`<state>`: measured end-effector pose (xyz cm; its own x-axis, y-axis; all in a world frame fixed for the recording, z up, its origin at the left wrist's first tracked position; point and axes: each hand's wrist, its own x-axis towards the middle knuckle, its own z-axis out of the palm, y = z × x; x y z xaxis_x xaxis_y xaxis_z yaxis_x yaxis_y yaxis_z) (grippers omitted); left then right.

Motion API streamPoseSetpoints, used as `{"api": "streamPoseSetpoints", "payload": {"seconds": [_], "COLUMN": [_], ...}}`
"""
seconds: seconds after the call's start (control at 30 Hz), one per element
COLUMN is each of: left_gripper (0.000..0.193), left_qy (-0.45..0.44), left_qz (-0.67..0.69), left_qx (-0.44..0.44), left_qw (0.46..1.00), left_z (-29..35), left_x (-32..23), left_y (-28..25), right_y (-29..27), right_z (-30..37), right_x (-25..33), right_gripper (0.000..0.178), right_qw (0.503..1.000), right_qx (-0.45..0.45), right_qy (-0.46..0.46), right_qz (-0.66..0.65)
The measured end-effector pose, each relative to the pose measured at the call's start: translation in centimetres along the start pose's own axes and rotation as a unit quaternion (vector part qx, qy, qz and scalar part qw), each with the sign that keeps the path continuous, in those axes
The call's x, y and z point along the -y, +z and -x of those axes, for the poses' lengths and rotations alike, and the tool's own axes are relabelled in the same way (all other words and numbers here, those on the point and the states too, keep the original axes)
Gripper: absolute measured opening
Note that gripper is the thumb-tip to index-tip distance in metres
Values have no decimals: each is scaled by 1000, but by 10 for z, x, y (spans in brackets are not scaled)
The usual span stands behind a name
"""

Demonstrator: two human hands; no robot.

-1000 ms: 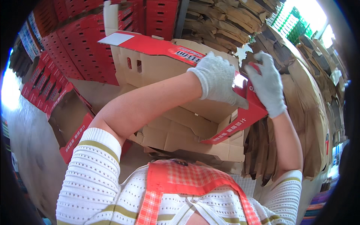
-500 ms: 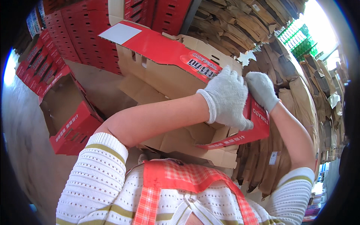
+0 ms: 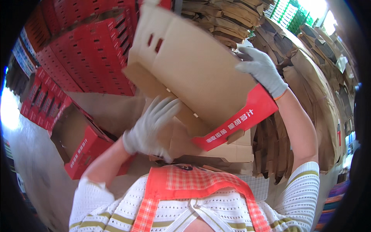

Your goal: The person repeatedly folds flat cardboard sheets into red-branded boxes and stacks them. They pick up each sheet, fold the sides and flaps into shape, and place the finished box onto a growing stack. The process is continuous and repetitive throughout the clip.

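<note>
A partly folded cardboard box [image 3: 201, 65], plain brown inside with a red printed end panel, stands tilted in front of me. My right hand [image 3: 261, 69], in a pale knit glove, grips its upper right edge near the red panel; some fingers are hidden behind the board. My left hand [image 3: 154, 125], gloved alike and slightly blurred, is open with fingers spread. It hovers by the box's lower left flap and holds nothing. More brown cardboard [image 3: 235, 152] lies under the red panel, close to my apron.
Red assembled boxes [image 3: 83, 150] stand on the floor at the left. Behind them rises a tall stack of red cartons [image 3: 92, 50]. Bundled flat brown cardboard [image 3: 309, 89] is piled at the right and at the back [image 3: 220, 19]. Green crates [image 3: 293, 17] show far right.
My left hand has let go of the red panel and moved left and down, opening. The box has turned, showing its brown inside. My right hand stays on its right edge, having shifted slightly upward.
</note>
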<state>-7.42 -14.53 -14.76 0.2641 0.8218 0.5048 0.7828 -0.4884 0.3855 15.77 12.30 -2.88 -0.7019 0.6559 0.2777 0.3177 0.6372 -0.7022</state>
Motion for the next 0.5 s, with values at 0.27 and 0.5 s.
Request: {"api": "streamPoseSetpoints", "payload": {"seconds": [0.27, 0.5], "left_gripper": [104, 85], "left_qy": [-35, 68], "left_qz": [-80, 75], "left_qx": [-72, -213], "left_qw": [994, 972], "left_z": [-17, -132], "left_x": [-30, -62], "left_y": [-13, 47], "right_y": [106, 42], "right_z": [98, 93], "right_x": [-122, -89], "right_gripper": [36, 22], "right_qw": [881, 834], "right_qx": [61, -138], "right_qy": [354, 160], "right_qz": [-309, -509]}}
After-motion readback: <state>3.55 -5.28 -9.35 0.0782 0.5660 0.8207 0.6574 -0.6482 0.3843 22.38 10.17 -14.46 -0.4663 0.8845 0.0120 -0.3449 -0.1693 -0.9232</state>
